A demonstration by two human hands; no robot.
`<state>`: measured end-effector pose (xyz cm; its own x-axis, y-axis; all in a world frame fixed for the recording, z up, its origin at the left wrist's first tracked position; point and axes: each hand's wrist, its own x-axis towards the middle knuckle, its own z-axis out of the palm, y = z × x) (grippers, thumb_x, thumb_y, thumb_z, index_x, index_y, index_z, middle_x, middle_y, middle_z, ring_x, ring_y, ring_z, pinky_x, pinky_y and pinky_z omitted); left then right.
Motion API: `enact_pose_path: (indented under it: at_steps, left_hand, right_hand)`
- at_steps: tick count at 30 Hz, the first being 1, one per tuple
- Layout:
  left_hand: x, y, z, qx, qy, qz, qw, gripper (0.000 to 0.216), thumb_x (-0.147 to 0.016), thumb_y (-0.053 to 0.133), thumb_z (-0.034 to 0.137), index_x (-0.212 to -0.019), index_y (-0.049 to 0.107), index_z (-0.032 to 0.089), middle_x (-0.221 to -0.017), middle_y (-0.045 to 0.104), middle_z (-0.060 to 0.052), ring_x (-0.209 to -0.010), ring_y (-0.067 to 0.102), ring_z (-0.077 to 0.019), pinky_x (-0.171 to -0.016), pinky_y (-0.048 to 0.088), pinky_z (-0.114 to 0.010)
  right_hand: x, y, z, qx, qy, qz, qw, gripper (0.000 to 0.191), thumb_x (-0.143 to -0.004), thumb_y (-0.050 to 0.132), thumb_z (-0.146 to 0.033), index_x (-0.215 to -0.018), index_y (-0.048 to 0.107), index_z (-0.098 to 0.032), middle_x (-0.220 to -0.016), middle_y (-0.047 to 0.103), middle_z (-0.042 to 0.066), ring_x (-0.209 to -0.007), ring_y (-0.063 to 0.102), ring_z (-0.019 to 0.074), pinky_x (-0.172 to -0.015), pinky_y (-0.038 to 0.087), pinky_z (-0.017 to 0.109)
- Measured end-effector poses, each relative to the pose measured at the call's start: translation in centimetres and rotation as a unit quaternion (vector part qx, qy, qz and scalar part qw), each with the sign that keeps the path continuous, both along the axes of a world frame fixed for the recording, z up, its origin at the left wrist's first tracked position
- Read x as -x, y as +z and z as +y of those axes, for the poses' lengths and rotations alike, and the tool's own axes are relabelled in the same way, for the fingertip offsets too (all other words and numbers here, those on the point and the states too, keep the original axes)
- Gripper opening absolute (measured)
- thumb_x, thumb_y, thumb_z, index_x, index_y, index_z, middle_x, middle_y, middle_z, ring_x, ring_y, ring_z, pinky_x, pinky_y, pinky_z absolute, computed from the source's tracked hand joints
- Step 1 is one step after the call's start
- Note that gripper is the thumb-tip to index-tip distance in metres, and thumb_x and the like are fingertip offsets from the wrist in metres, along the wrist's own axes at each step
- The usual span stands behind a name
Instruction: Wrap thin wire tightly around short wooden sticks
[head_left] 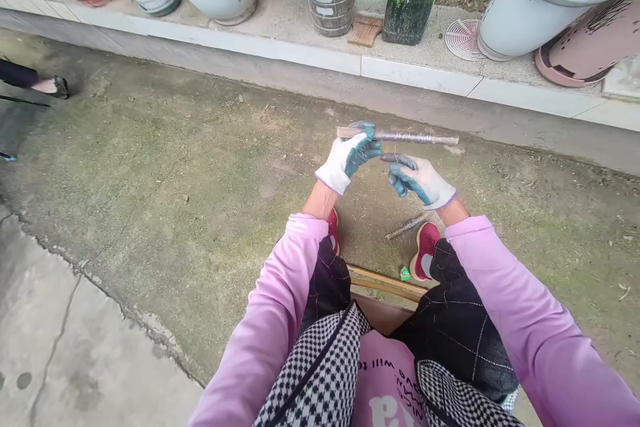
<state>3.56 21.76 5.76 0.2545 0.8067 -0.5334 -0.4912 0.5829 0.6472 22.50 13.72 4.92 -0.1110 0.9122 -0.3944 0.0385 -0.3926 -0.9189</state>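
Observation:
My left hand (355, 155), in a white glove with a blue-green palm, is closed round a wooden stick (445, 141) near its left end. Thin silvery wire (410, 137) is wound along the stick's middle and right part. Just below the stick is my right hand (416, 177), gloved the same way, with its fingers curled and the index finger pointing left. A fine strand runs between the stick and these fingers, which seem to pinch it. On the ground by my right shoe lies a second wire-wound stick (406, 225).
A low tiled ledge (300, 50) crosses ahead, carrying several potted plants, including a white pot (520, 10) and a black pot (409, 19). A green scrap (405, 273) lies by my right shoe (425, 250). Another person's foot (55, 86) shows at far left.

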Motion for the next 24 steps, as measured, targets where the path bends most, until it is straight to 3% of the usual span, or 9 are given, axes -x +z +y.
enact_pose_path:
  at_steps: [3,6,11,15,17,19,21,23,24]
  left_hand:
    - [-0.4,0.0,-0.8,-0.052,-0.068,0.026,0.996,0.043,-0.084,0.092,0.014,-0.124,0.075,0.015,-0.077,0.08,0.001,-0.07,0.082,-0.016,-0.098,0.07,-0.039]
    - [0.7,0.7,-1.3,-0.092,-0.151,0.02,0.984,0.044,-0.081,0.096,0.02,-0.121,0.077,0.015,-0.083,0.083,-0.004,-0.073,0.083,-0.0184,-0.095,0.07,-0.039]
    - [4.6,2.6,-0.7,-0.112,-0.272,0.028,0.955,0.055,-0.081,0.099,0.042,-0.125,0.08,0.016,-0.102,0.087,-0.016,-0.08,0.085,-0.0257,-0.09,0.07,-0.041]
    - [3.3,1.6,-1.6,-0.17,-0.343,0.166,0.909,0.041,-0.073,0.097,0.024,-0.111,0.083,0.018,-0.085,0.082,-0.007,-0.066,0.076,-0.019,-0.071,0.063,-0.03]
    - [1.4,0.5,-2.4,-0.212,-0.342,0.289,0.868,0.019,-0.071,0.092,0.013,-0.078,0.076,0.019,-0.062,0.066,0.002,-0.05,0.056,-0.0102,-0.054,0.049,-0.022]
    - [0.1,-0.3,-2.9,-0.215,-0.362,0.345,0.839,0.021,-0.079,0.086,0.015,-0.069,0.069,0.019,-0.054,0.055,0.005,-0.046,0.045,-0.0083,-0.047,0.038,-0.022]
    - [0.0,-0.6,-2.4,-0.2,-0.312,0.358,0.857,0.006,-0.089,0.081,0.021,-0.088,0.076,0.018,-0.061,0.056,0.005,-0.049,0.045,-0.0087,-0.047,0.038,-0.021]
    - [0.9,-0.6,-1.2,-0.174,-0.251,0.4,0.864,0.019,-0.099,0.072,0.029,-0.113,0.078,0.018,-0.071,0.062,0.003,-0.054,0.051,-0.0102,-0.051,0.044,-0.021]
    - [1.6,-0.7,-0.6,-0.162,-0.24,0.442,0.849,0.025,-0.103,0.068,0.031,-0.121,0.077,0.017,-0.076,0.066,0.001,-0.057,0.055,-0.0117,-0.055,0.048,-0.023]
  right_hand:
    - [-0.4,0.7,0.1,-0.016,-0.059,0.025,0.998,0.074,-0.082,0.064,-0.102,-0.082,0.053,-0.03,-0.056,0.044,-0.006,-0.045,0.034,0.0123,-0.042,0.029,0.028]
    - [-1.2,1.3,0.1,-0.032,-0.075,0.038,0.996,0.081,-0.078,0.062,-0.108,-0.074,0.035,-0.032,-0.054,0.026,-0.01,-0.044,0.023,0.0113,-0.041,0.022,0.028]
    - [-2.0,1.7,0.0,-0.053,-0.086,0.083,0.991,0.081,-0.069,0.086,-0.095,-0.076,0.038,-0.03,-0.057,0.034,-0.01,-0.043,0.024,0.0087,-0.039,0.02,0.026]
    - [-1.7,1.3,0.3,-0.002,-0.062,0.047,0.997,0.069,-0.069,0.093,-0.082,-0.077,0.049,-0.029,-0.055,0.043,-0.009,-0.042,0.029,0.008,-0.037,0.02,0.025]
    - [-1.4,1.0,0.3,0.034,-0.052,-0.002,0.998,0.06,-0.071,0.092,-0.074,-0.077,0.056,-0.027,-0.055,0.048,-0.006,-0.041,0.033,0.0089,-0.037,0.023,0.026]
    - [-1.2,0.9,0.2,0.036,-0.05,-0.053,0.997,0.05,-0.076,0.088,-0.066,-0.081,0.062,-0.024,-0.057,0.053,-0.005,-0.043,0.039,0.0103,-0.038,0.028,0.026]
    - [-1.3,0.8,-0.1,0.009,-0.047,-0.103,0.994,0.037,-0.083,0.079,-0.058,-0.089,0.071,-0.022,-0.061,0.056,-0.004,-0.046,0.042,0.0112,-0.041,0.03,0.026]
    - [-1.7,0.9,-0.5,-0.017,-0.022,-0.158,0.987,0.031,-0.089,0.069,-0.051,-0.096,0.077,-0.021,-0.064,0.059,-0.003,-0.049,0.045,0.0122,-0.044,0.032,0.026]
    - [-1.9,0.9,-0.6,-0.026,0.001,-0.184,0.983,0.03,-0.091,0.066,-0.047,-0.097,0.08,-0.021,-0.066,0.061,-0.002,-0.051,0.047,0.0129,-0.047,0.034,0.026]
